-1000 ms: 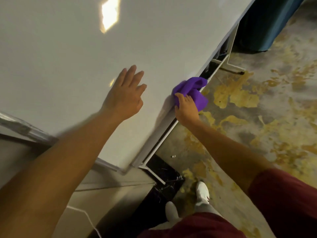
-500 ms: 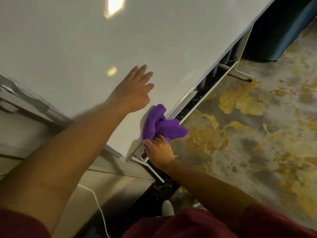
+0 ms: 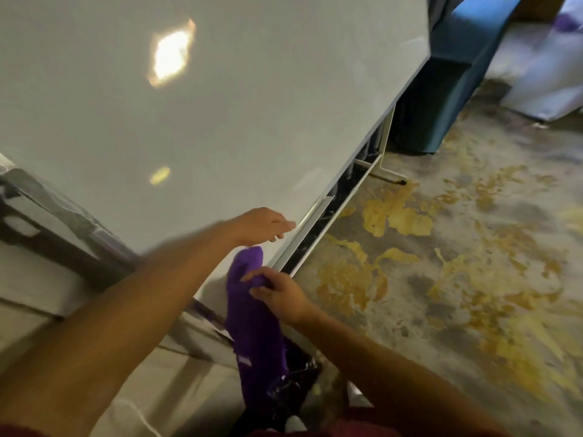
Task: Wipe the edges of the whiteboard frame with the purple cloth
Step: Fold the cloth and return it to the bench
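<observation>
The big whiteboard (image 3: pixel 220 121) fills the upper left, and its pale metal frame edge (image 3: pixel 318 212) runs diagonally from the upper right down to a corner at the lower middle. A purple cloth (image 3: pixel 255 329) hangs down long over that lower corner. My right hand (image 3: pixel 280 294) pinches the cloth near its top, just off the frame edge. Just above the cloth, my left hand (image 3: pixel 262 225) hovers at the board's lower edge with its fingers curled loosely and nothing in it.
A white stand leg (image 3: pixel 386 171) with a black foot rests on the stained grey and yellow floor (image 3: pixel 457 279). A blue upholstered piece (image 3: pixel 441 89) stands behind the board at the upper right. A dark frame (image 3: pixel 47 228) lies at the left.
My right hand has slid the cloth down along the frame edge to the lower corner, and the cloth now hangs open and long. My left hand has come off the board's face, nearer the edge.
</observation>
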The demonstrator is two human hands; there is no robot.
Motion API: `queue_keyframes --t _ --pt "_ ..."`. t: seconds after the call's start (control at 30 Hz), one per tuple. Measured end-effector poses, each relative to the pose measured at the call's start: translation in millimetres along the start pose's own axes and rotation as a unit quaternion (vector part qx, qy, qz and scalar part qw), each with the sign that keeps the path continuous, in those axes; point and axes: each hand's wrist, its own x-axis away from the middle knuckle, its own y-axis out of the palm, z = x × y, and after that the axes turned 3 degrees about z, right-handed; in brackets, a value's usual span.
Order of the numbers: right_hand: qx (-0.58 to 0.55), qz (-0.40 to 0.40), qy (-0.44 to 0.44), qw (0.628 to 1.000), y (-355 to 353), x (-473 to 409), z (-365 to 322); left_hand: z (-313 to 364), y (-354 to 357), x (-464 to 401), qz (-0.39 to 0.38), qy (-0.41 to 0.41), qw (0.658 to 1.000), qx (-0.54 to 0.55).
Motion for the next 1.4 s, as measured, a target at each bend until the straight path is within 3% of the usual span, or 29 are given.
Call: queue_keyframes --t 0.1,0.2,0.27,0.5,0.63,0.73,1.0,1.2,1.33,1.4 --pt "-0.053 0.083 -0.020 0.995 -80.5 -13.0 -38.6 28.6 19.6 -4.6 -0.011 0.014 0.982 0.190" --pt "-0.054 0.135 -0.067 0.987 -160.3 -20.3 -59.3 54.9 27.4 -22.3 -0.025 0.035 0.949 0.312" --pt "-0.013 0.142 -0.080 0.987 -214.0 -24.1 -63.7 78.8 31.6 -47.7 -0.035 0.051 0.940 0.336" --pt "0.218 0.091 -0.030 0.971 -405.4 -47.2 -50.1 190.6 30.2 -174.9 0.043 0.137 0.954 0.265" --pt "0.368 0.191 -0.028 0.910 -515.3 -63.5 -36.7 273.0 23.8 -251.1 0.059 0.179 0.945 0.266" --pt "0.399 0.256 -0.021 0.880 -595.7 -76.5 -40.1 331.2 16.9 -311.2 0.049 0.210 0.949 0.229" --pt "0.404 0.335 0.055 0.850 -779.9 -146.6 -13.0 443.5 8.4 -498.5 0.100 0.274 0.950 0.111" --pt "0.268 0.318 0.104 0.904 -915.1 -218.7 10.3 519.1 -5.7 -669.5 0.052 0.304 0.950 0.044" --pt "0.224 0.345 0.068 0.909 -997.6 -270.9 -7.8 586.5 -17.8 -778.8 0.197 0.268 0.943 -0.024" --pt "0.220 0.344 0.052 0.911 -1037.2 -300.1 -12.5 622.0 -18.9 -825.3 0.171 0.256 0.951 0.030"
